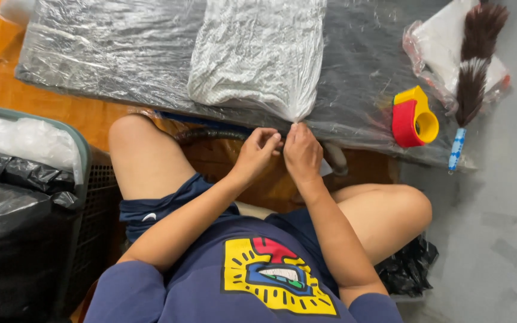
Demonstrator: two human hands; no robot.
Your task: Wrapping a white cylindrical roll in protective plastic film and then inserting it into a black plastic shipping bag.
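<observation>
The white knitted fabric is already enclosed in a clear plastic bag (pixel 257 54); its gathered corner is pinched by the left hand (pixel 257 149) and right hand (pixel 302 152), apparently unsealed.

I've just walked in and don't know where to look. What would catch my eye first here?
Most likely the two hands, left hand and right hand, meeting at the gathered end of a clear bag of white fabric on the plastic-covered table. Off to the right sit a bright red and yellow tape dispenser and a feather duster.
</observation>
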